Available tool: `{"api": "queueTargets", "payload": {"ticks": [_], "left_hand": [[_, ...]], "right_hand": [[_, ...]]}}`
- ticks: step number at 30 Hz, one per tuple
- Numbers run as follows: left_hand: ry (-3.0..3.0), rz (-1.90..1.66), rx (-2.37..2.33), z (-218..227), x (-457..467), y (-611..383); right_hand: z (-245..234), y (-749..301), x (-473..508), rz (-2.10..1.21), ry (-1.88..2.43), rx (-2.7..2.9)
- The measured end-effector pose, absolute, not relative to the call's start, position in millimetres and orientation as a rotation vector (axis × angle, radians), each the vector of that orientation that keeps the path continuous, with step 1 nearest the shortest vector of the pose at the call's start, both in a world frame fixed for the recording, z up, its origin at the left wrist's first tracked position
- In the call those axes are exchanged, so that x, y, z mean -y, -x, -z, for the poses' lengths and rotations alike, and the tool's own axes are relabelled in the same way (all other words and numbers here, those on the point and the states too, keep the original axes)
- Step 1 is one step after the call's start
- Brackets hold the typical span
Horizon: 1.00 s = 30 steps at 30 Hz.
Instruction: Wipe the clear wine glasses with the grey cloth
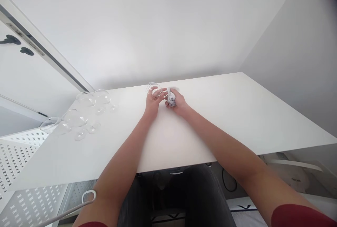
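Note:
Over the far middle of the white table (216, 114), my left hand (153, 102) holds a clear wine glass (150, 84), tilted, with its bowl by the fingers. My right hand (179, 102) is closed round a crumpled pale grey cloth (171, 99), right beside the left fingertips. Whether the cloth touches the glass, I cannot tell. On the table's left end stand several clear wine glasses (75, 118) in a loose group; their see-through outlines overlap.
A white wall runs behind the table, with a door and dark handle (12, 40) at the left. A perforated white panel (23, 149) stands beside the table's left edge. Below the front edge are my legs, a white cable loop (88, 196) and a dark cable (229, 181).

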<state>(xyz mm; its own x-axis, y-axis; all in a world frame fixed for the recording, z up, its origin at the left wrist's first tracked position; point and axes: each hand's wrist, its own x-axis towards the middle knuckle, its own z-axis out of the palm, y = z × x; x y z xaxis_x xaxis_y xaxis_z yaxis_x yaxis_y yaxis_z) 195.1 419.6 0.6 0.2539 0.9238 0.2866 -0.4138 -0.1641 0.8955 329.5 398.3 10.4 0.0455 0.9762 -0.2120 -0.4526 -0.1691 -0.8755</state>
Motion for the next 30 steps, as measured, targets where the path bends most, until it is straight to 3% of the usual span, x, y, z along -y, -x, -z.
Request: {"api": "queueTargets", "payload": {"ticks": [5,8,17,30], "left_hand": [[-1.178,-1.423,-0.706,1,-422,-190],[-1.130,-1.513,-0.795,4,-424,-186],[-1.115,-1.488,-0.807,1,-420,-184],[-1.226,-1.284,-0.764,2,-420,-190]], "right_hand": [[-16,-331,-392,-0.682,1.326,0.998],[-21,-336,-387,-0.449,1.355,1.327],[-17,-323,-378,-0.370,1.459,2.239],[-9,-324,-382,-0.373,1.802,2.109]]}}
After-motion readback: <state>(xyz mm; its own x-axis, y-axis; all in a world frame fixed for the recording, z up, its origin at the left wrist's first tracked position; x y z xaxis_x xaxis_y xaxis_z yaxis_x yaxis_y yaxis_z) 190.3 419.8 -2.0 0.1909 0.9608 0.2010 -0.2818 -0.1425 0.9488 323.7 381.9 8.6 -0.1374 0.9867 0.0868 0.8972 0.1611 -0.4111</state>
